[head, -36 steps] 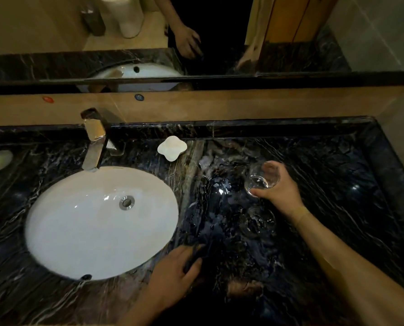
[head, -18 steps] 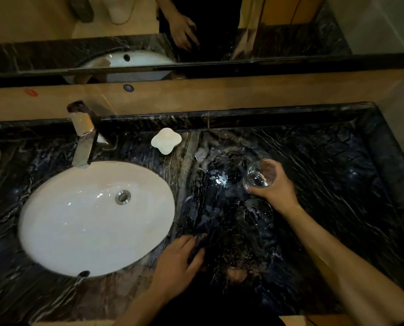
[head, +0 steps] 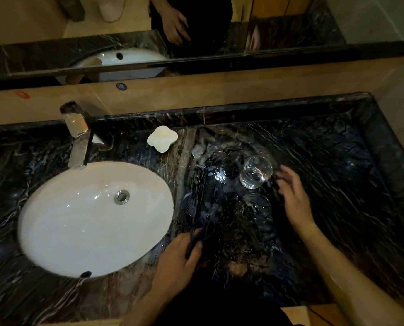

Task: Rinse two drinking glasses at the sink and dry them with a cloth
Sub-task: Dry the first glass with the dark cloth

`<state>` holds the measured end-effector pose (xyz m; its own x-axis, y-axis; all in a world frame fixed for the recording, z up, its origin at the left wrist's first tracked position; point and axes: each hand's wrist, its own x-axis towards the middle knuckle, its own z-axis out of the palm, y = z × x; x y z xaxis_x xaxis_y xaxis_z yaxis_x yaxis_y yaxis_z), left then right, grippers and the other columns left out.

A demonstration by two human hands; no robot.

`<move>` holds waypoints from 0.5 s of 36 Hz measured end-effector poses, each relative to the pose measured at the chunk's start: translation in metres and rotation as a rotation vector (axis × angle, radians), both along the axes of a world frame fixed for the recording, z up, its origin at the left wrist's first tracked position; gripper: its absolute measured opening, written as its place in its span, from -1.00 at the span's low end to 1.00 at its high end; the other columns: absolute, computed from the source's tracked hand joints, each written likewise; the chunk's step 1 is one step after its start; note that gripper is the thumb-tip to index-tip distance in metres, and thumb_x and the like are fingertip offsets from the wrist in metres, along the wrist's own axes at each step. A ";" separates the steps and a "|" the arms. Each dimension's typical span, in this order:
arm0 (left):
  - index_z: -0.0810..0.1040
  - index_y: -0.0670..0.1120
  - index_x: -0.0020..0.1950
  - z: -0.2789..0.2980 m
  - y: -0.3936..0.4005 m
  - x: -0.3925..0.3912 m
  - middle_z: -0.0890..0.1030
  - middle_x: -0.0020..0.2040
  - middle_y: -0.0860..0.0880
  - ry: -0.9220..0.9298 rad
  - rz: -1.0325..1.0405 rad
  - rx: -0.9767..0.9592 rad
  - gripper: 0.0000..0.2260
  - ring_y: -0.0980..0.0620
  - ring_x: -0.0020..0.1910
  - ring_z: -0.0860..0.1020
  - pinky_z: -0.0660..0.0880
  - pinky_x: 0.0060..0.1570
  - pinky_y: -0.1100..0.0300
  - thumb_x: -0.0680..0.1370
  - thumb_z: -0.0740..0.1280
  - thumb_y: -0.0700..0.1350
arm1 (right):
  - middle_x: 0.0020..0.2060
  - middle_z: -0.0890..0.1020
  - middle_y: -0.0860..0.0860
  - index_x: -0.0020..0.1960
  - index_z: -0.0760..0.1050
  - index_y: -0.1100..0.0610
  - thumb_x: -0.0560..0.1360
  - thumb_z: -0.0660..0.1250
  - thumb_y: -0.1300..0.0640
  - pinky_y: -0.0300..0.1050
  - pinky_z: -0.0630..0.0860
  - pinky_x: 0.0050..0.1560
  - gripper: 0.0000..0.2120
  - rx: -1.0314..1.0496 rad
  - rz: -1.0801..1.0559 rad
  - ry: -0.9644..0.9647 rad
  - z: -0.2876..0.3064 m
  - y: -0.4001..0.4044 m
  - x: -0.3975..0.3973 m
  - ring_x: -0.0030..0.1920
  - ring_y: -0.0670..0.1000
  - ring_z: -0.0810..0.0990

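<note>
While two glasses stand empty on counter (head: 337,161), far glass (head: 256,171), near glass (head: 255,208): right hand (head: 292,198) spread, empty; left hand (head: 179,257) pinches dark cloth (head: 199,234).

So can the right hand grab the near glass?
Probably yes. The right hand is open and holds nothing, and the near glass stands just beside it on the counter, nothing between.

The black marble worktop (head: 325,175) in front of me is veined with white and wet in patches. A small white clover-shaped dish (head: 162,138) sits on it near the back edge. Behind runs a tan ledge (head: 219,95) with a red mark (head: 23,94) at its left end, and above that a mirror (head: 55,20) reflects the room.
</note>
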<state>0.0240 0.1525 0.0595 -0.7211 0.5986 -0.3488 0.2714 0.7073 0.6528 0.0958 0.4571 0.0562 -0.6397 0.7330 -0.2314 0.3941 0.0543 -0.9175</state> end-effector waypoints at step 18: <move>0.38 0.45 0.07 0.012 0.009 0.011 0.56 -0.07 0.30 -0.156 0.254 0.079 -0.70 0.35 -0.07 0.52 0.43 -0.07 0.35 0.67 0.23 -0.04 | 0.35 0.52 -0.15 0.25 0.18 -0.46 0.18 0.69 -0.05 -0.15 0.39 0.22 -0.11 0.020 0.054 -0.171 -0.023 -0.078 0.016 0.32 -0.04 0.50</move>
<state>0.0353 0.1618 0.0716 -0.7927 0.4359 -0.4262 -0.0151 0.6848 0.7286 0.1121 0.3795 0.0331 -0.6311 0.7040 -0.3259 0.5400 0.0971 -0.8360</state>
